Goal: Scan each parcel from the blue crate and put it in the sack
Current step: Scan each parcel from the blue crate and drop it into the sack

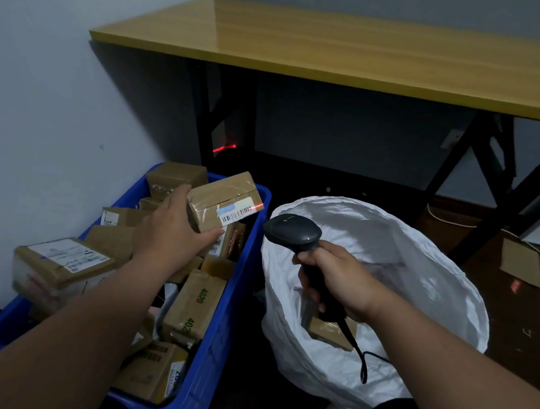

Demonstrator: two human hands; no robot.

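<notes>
Brown cardboard parcel (221,204) is gripped by the left hand (174,228) over the blue plastic crate (215,347); the right hand (337,276) grips the black scanner (294,231), red line only clipping the label's far edge, so aim needs fixing, then white sack (419,284)

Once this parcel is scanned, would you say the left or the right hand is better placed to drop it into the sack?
Left. The left hand already grips the parcel above the blue crate, beside the sack. The right hand is occupied holding the scanner.
</notes>
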